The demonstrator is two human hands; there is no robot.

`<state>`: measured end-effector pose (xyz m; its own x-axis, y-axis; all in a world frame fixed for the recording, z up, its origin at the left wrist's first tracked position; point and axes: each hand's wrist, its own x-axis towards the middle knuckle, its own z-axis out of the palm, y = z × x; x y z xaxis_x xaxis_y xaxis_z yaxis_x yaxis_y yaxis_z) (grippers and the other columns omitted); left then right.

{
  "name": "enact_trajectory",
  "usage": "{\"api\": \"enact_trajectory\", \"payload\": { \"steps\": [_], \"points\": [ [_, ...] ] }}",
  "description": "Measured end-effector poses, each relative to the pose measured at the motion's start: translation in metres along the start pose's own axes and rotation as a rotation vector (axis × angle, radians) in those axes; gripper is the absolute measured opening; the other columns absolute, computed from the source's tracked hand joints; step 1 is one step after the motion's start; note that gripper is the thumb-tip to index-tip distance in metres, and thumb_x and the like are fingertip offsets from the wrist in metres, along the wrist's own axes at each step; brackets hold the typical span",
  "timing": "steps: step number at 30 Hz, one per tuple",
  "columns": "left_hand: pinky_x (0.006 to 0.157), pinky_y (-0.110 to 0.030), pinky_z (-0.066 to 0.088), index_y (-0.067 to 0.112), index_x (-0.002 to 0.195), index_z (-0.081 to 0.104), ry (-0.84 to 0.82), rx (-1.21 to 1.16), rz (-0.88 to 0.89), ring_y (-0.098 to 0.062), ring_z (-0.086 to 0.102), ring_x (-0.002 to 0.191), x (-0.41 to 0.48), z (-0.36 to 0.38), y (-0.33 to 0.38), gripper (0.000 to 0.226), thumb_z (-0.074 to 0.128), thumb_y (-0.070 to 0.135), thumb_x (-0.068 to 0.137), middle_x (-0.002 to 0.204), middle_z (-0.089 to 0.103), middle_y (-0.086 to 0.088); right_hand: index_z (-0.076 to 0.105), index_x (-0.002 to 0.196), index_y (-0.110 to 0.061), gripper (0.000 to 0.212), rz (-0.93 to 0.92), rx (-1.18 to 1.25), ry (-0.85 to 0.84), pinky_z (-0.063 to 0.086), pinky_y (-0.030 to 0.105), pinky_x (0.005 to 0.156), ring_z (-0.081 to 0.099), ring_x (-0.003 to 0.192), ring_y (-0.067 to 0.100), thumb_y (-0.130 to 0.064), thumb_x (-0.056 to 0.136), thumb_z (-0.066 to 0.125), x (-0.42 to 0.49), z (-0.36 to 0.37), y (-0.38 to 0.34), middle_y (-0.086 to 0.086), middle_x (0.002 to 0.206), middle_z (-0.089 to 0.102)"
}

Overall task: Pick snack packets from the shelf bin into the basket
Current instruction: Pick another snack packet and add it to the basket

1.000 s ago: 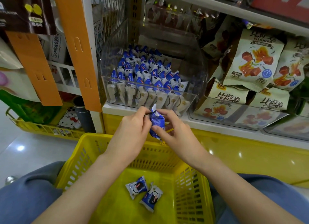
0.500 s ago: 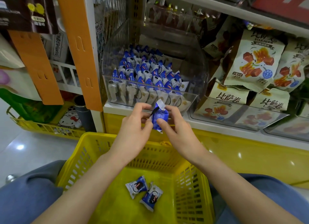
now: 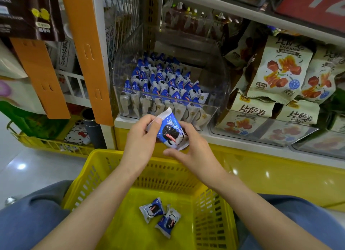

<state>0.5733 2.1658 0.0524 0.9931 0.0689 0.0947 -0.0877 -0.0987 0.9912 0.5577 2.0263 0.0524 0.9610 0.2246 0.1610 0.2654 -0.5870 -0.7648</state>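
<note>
A blue-and-white snack packet (image 3: 169, 131) is held up between both hands, just in front of the shelf edge and above the far rim of the yellow basket (image 3: 212, 210). My left hand (image 3: 139, 137) pinches its upper left end with thumb and fingers. My right hand (image 3: 192, 147) holds its lower right end, thumb stretched out underneath. The clear shelf bin (image 3: 214, 111) behind holds several rows of the same packets (image 3: 160, 85). Two packets (image 3: 160, 215) lie on the basket floor.
Cream snack bags (image 3: 280, 70) fill clear bins to the right on the same shelf. Orange hanging strips (image 3: 87, 50) and a wire rack stand at the left, with a low yellow wire basket (image 3: 46, 143) on the glossy floor. My blue-clad knees flank the basket.
The packet has turned between my hands so its printed face shows to the camera. My right thumb has dropped below it. Both hands stay in front of the bin.
</note>
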Motion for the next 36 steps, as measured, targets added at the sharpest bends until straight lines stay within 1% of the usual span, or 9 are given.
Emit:
{"api": "enact_trajectory", "payload": {
  "steps": [5, 8, 11, 15, 20, 24, 29, 33, 36],
  "points": [
    [0.064, -0.021, 0.056, 0.014, 0.086, 0.064, 0.065, -0.187, -0.090, -0.007, 0.067, 0.072, 0.007, -0.007, 0.002, 0.022, 0.046, 0.024, 0.096, 0.076, 0.069, 0.003, 0.062, 0.107, -0.025, 0.028, 0.065, 0.342, 0.035, 0.053, 0.018, 0.066, 0.065, 0.077, 0.001, -0.013, 0.083, 0.067, 0.006, -0.011, -0.005, -0.011, 0.094, 0.068],
    [0.067, -0.021, 0.056, 0.016, 0.090, 0.066, 0.043, -0.236, -0.125, -0.010, 0.067, 0.078, 0.006, -0.010, 0.001, 0.022, 0.047, 0.024, 0.095, 0.081, 0.071, 0.002, 0.062, 0.116, -0.022, 0.038, 0.038, 0.208, 0.065, 0.055, 0.035, 0.080, 0.065, 0.089, 0.009, -0.013, 0.080, 0.069, 0.006, -0.014, -0.008, -0.007, 0.102, 0.069],
    [0.068, -0.022, 0.056, 0.014, 0.095, 0.066, 0.033, -0.254, -0.124, -0.014, 0.068, 0.083, 0.005, -0.014, 0.003, 0.020, 0.048, 0.023, 0.094, 0.089, 0.071, -0.005, 0.056, 0.125, -0.024, 0.047, -0.063, 0.030, 0.050, 0.053, 0.027, 0.085, 0.062, 0.095, 0.003, -0.020, 0.081, 0.068, 0.003, -0.017, -0.010, -0.010, 0.109, 0.065],
    [0.062, -0.012, 0.047, 0.022, 0.083, 0.063, 0.013, 0.020, 0.115, 0.002, 0.059, 0.071, 0.006, -0.019, 0.010, 0.016, 0.051, 0.018, 0.093, 0.078, 0.065, 0.004, 0.053, 0.114, -0.036, 0.036, -0.046, 0.084, -0.019, 0.052, 0.020, 0.082, 0.059, 0.094, -0.002, -0.022, 0.083, 0.066, 0.002, -0.016, -0.016, -0.019, 0.104, 0.062],
    [0.054, -0.007, 0.040, 0.020, 0.085, 0.060, -0.040, 0.169, 0.227, 0.006, 0.054, 0.067, 0.005, -0.021, 0.022, 0.015, 0.048, 0.022, 0.093, 0.076, 0.061, 0.007, 0.061, 0.096, -0.035, 0.024, 0.000, 0.268, 0.062, 0.052, 0.016, 0.073, 0.063, 0.083, 0.001, -0.017, 0.083, 0.065, 0.002, -0.012, -0.022, -0.017, 0.090, 0.069],
    [0.068, -0.007, 0.040, 0.026, 0.102, 0.057, -0.039, 0.347, 0.394, 0.004, 0.053, 0.084, 0.025, -0.036, 0.041, 0.017, 0.041, 0.026, 0.095, 0.093, 0.059, 0.013, 0.063, 0.098, -0.027, 0.017, -0.018, 0.358, 0.236, 0.048, 0.010, 0.071, 0.065, 0.085, -0.001, -0.015, 0.086, 0.060, 0.019, -0.033, -0.031, -0.016, 0.090, 0.071],
    [0.091, -0.028, 0.035, 0.020, 0.122, 0.048, -0.091, 0.814, 0.527, -0.013, 0.048, 0.108, 0.057, -0.047, 0.040, 0.031, 0.036, 0.033, 0.097, 0.119, 0.054, 0.003, 0.058, 0.112, -0.020, 0.023, -0.014, 0.141, 0.407, 0.045, 0.003, 0.067, 0.062, 0.083, -0.008, -0.024, 0.090, 0.057, 0.085, -0.061, -0.043, -0.018, 0.092, 0.065],
    [0.093, -0.030, 0.032, 0.022, 0.116, 0.050, -0.122, 1.010, 0.604, -0.016, 0.051, 0.106, 0.068, -0.051, 0.023, 0.032, 0.026, 0.036, 0.099, 0.114, 0.057, 0.004, 0.057, 0.114, -0.011, 0.027, 0.024, -0.130, 0.521, 0.036, -0.002, 0.057, 0.054, 0.077, -0.002, -0.025, 0.092, 0.055, 0.156, -0.068, -0.042, -0.009, 0.090, 0.057],
    [0.087, -0.031, 0.035, 0.019, 0.105, 0.057, -0.099, 1.032, 0.654, -0.018, 0.055, 0.096, 0.074, -0.059, 0.018, 0.033, 0.027, 0.033, 0.098, 0.102, 0.063, 0.002, 0.059, 0.111, -0.002, 0.025, 0.096, -0.336, 0.490, 0.032, 0.006, 0.061, 0.058, 0.092, 0.018, -0.019, 0.096, 0.048, 0.200, -0.073, -0.028, 0.010, 0.103, 0.062]
  ]
}}
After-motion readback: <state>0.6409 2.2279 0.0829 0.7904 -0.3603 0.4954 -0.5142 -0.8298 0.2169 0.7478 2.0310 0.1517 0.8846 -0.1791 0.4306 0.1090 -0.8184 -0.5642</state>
